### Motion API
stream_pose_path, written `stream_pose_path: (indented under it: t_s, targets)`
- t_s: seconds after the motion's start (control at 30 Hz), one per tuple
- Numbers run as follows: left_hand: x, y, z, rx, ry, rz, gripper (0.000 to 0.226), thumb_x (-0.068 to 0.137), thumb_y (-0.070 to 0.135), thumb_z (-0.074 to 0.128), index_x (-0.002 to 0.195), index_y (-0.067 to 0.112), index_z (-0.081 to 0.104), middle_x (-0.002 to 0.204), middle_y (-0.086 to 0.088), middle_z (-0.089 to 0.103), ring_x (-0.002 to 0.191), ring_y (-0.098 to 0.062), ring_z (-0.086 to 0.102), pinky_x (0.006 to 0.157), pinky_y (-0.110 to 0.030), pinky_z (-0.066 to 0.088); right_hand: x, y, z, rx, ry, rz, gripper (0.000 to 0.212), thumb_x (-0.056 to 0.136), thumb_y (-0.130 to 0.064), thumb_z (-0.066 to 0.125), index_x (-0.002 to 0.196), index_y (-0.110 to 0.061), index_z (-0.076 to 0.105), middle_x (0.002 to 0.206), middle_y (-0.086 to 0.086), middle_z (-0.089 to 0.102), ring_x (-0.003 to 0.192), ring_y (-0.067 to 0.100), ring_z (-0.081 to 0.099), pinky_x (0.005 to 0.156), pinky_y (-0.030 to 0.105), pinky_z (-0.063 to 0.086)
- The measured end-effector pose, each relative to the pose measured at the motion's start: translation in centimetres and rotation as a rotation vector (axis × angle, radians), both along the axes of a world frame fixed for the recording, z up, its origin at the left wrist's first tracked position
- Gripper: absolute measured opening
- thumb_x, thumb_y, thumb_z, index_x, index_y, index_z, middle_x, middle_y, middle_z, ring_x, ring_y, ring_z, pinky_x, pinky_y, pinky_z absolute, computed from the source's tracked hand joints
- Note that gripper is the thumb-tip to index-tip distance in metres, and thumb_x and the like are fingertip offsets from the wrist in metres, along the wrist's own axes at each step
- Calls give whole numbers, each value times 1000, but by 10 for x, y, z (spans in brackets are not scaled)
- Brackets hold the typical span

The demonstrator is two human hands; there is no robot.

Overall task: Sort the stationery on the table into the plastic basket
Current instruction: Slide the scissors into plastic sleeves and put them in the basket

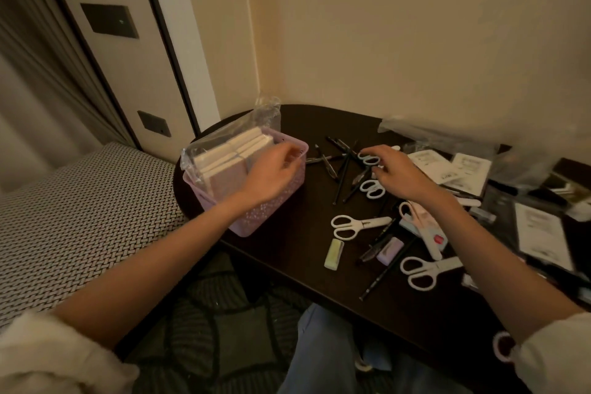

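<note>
Scissors [358, 224] nearest, pens [342, 169] beyond; right hand [395, 174] grip loose, perhaps touching scissors; left hand [271, 169] relaxed over basket [256, 221].

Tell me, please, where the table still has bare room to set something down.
Bare dark table lies in front of the purple basket, left of the yellow eraser, and along the near edge below the nearest scissors. The far corner is also bare. Right of the pens is crowded.

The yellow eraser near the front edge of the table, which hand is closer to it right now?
Left, narrowly. The left hand rests on the pink basket, up and left of the yellow eraser. The right hand is farther back among the scissors.
</note>
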State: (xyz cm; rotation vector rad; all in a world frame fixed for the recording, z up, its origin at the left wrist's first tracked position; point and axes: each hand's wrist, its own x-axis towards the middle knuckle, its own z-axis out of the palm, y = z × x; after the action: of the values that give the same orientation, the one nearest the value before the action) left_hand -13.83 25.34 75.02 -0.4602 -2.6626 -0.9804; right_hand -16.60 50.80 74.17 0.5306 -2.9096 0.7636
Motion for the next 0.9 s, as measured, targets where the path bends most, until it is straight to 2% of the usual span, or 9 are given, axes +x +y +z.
stream_pose_path:
  t_s: [0.07, 0.13, 0.2, 0.3, 0.43, 0.57, 0.67, 0.9]
  targets:
    - [10, 19, -7, -46, 67, -100, 33, 95, 16, 57, 127, 12, 56, 122, 1, 60, 109, -8, 57, 92, -23, 47, 13, 17, -1, -19, 17, -43, 42, 94, -1, 48, 135, -9, 48, 136, 13, 50, 123, 29, 50, 98, 33, 39]
    - [14, 36, -18, -124, 56, -150, 35, 92, 17, 62, 126, 14, 57, 123, 0, 60, 111, -9, 57, 92, -22, 47, 26, 34, -2, -32, 36, -78, 42, 93, -1, 50, 134, -7, 50, 132, 14, 54, 121, 28, 52, 99, 36, 42]
    - [13, 50, -32, -193, 22, -189, 36, 90, 17, 65, 126, 15, 58, 123, -1, 61, 109, -11, 58, 89, -20, 46, 41, 46, -3, -41, 27, -108, 41, 92, -2, 53, 133, -5, 50, 132, 15, 54, 121, 27, 52, 97, 37, 44]
    - [11, 68, -55, -286, -89, -221, 39, 89, 23, 67, 127, 16, 58, 125, -3, 60, 113, -16, 58, 92, -27, 47, 64, 59, -10, -51, -8, -147, 41, 93, -4, 54, 134, -5, 49, 132, 14, 54, 121, 26, 52, 97, 37, 46]
    - [10, 90, -73, -315, -145, -217, 39, 92, 27, 64, 129, 16, 57, 128, -2, 58, 118, -15, 54, 95, -28, 45, 85, 67, -26, -30, -59, -170, 41, 95, -12, 55, 135, -7, 49, 132, 12, 54, 122, 25, 51, 101, 37, 43]
    - [10, 104, -83, -355, -148, -185, 36, 90, 31, 66, 123, 18, 61, 120, -1, 60, 112, -16, 56, 93, -32, 49, 104, 69, -38, -28, -76, -177, 44, 96, -20, 54, 139, -14, 45, 139, 6, 50, 126, 21, 47, 104, 34, 40]
    - [8, 111, -85, -409, -153, -151, 34, 88, 34, 68, 119, 19, 63, 116, -1, 59, 107, -17, 55, 92, -36, 49, 113, 69, -40, -50, -83, -169, 48, 97, -27, 52, 143, -18, 39, 147, 2, 42, 134, 18, 38, 107, 28, 31]
    - [-1, 124, -74, -612, -191, -181, 21, 95, 25, 58, 113, 15, 57, 118, -6, 55, 108, -21, 52, 91, -38, 46, 121, 74, -40, -65, -64, -161, 54, 97, -32, 52, 146, -18, 33, 151, 2, 37, 138, 16, 33, 106, 22, 25]
